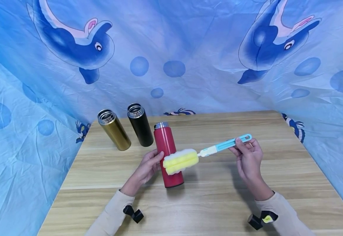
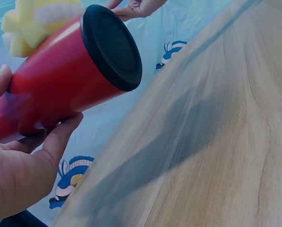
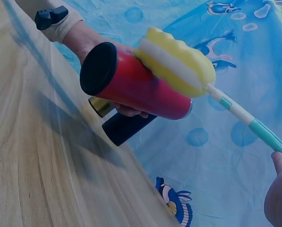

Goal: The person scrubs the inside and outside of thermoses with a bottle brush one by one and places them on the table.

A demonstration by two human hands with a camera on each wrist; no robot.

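My left hand (image 1: 150, 165) grips a red thermos bottle (image 1: 164, 141) around its side, lifted off the table. The bottle has no lid, and its steel neck tilts away from me; its dark base (image 2: 113, 47) shows in the left wrist view. Between thumb and fingers, my right hand (image 1: 249, 159) holds the blue handle of a sponge bottle brush (image 1: 225, 144) near its looped end. The brush's yellow and white sponge head (image 3: 176, 61) lies across the outside of the red bottle; whether they touch I cannot tell.
Two lidless thermos bottles stand at the back left of the wooden table (image 1: 218, 203): a gold one (image 1: 115, 132) and a black one (image 1: 142, 127). A blue sheet with dolphins (image 1: 206, 39) hangs behind and beside the table.
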